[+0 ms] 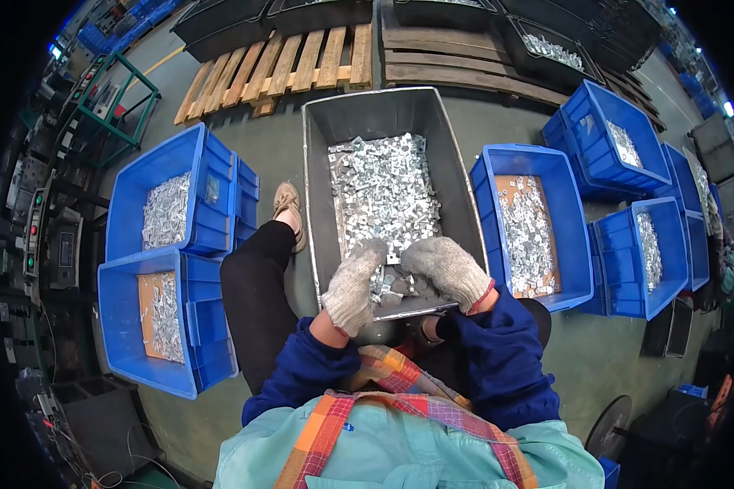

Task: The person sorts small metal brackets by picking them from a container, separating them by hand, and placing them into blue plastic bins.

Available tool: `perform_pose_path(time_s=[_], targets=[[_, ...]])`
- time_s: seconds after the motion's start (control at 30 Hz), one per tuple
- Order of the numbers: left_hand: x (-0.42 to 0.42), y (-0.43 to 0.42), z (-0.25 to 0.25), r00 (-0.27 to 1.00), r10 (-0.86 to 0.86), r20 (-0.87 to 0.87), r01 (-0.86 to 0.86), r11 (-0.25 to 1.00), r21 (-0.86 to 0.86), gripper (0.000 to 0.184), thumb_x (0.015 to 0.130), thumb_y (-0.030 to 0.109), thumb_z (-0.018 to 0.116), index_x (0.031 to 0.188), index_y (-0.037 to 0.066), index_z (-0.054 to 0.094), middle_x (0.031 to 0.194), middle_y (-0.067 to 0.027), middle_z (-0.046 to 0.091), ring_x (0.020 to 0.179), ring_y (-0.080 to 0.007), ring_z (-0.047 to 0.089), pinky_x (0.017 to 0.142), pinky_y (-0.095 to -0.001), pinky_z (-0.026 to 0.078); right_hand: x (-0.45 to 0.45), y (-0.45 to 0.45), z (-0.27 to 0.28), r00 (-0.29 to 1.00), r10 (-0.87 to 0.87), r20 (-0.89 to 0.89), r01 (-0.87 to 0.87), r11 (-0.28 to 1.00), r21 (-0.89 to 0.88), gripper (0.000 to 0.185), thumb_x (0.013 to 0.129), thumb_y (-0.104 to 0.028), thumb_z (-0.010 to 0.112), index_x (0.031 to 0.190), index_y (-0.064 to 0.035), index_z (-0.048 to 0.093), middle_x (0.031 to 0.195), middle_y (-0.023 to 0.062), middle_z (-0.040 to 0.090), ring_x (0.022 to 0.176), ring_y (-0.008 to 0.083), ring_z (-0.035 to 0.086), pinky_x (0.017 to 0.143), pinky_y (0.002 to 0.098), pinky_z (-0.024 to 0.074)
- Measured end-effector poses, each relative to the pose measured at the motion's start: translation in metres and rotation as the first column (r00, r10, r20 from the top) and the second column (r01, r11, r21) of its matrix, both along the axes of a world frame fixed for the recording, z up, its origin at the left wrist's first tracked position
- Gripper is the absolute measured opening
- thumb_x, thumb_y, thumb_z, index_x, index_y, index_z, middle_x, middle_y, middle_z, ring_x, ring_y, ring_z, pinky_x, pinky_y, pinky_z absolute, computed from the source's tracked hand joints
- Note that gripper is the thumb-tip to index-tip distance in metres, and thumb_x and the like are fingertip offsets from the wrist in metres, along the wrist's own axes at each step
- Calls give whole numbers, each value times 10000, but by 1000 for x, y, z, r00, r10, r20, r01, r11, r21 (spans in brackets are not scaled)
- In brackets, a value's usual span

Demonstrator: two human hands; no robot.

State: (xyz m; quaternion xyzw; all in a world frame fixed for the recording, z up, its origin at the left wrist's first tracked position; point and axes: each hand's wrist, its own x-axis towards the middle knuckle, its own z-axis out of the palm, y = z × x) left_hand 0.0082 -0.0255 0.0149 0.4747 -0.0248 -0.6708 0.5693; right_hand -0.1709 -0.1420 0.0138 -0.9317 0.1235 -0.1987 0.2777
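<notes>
A black bin stands between my legs, its floor covered with small silvery metal parts. Both my hands wear pale knitted gloves. Over the near left part of the bin is my left hand, its fingers curled at the edge of the parts. My right hand is over the near right part, fingers pointing left and bent down toward the pile. A narrow gap with a few parts lies between the hands. Whatever the fingertips of either hand hold is too small or hidden to make out.
Blue bins with metal parts stand at the left and right. Wooden pallets with black crates lie beyond the black bin. A green metal frame stands at the far left.
</notes>
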Motion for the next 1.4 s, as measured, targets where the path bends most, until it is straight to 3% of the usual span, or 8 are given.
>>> perform_pose_path(time_s=[0.23,0.37,0.9,1.07,1.13,1.2,1.3,1.4], targets=[[4,-1,1,992,-85,-94,88,996,22,381,968,334,660,1244,113,520,981,-81,653,708,-225,701,491,-338,583,22,14,64,812,-164,-560,534,596,600,253,937,-258,585,977,-42,711,932,169,696,910,361,675,782,449,520],[11,1,-10,978,-94,-189,102,994,35,316,971,297,650,1192,103,534,978,-83,655,708,-218,699,478,-325,576,15,23,23,965,-215,-152,256,902,349,337,945,-316,561,955,-7,693,919,205,675,886,383,662,769,464,511],[5,6,-15,993,-59,101,71,990,-120,389,966,314,655,1239,39,624,977,-98,672,765,-211,694,542,-296,565,27,13,60,780,-112,-616,582,494,646,201,903,-162,615,1054,-63,706,943,131,700,779,254,684,638,366,546],[28,20,36,1000,-29,-7,29,998,64,276,981,271,652,1165,70,609,842,-41,642,710,-174,662,487,-303,545,15,15,40,921,-246,-301,385,680,623,234,863,-77,597,1079,-37,679,925,136,666,690,253,662,581,351,532],[68,38,16,780,77,-621,-172,980,-95,245,971,291,668,1113,102,605,801,-24,619,596,-151,591,469,-299,520,9,7,14,968,-245,-52,244,873,422,202,886,-70,577,1057,-29,677,862,120,634,618,222,633,539,338,512],[99,59,44,848,407,-338,-470,874,-125,284,965,392,656,1047,123,609,756,-5,587,541,-115,519,458,-270,477,5,1,-1,965,-232,123,197,949,246,182,904,-70,564,1040,-26,677,834,108,620,586,205,619,518,333,499],[223,145,51,851,-76,-520,-187,880,-436,439,969,504,588,1136,100,631,813,-18,649,558,-110,527,493,-250,449,3,2,7,959,-283,34,242,872,426,166,922,-81,555,1020,-28,677,846,98,628,600,200,621,518,337,490],[268,209,68,825,484,-293,-565,675,-475,534,957,542,580,1193,67,636,864,-25,688,543,-110,515,496,-257,442,3,7,18,951,-309,-27,295,872,391,200,898,-103,559,1058,-59,672,907,114,654,720,282,659,612,393,518]])
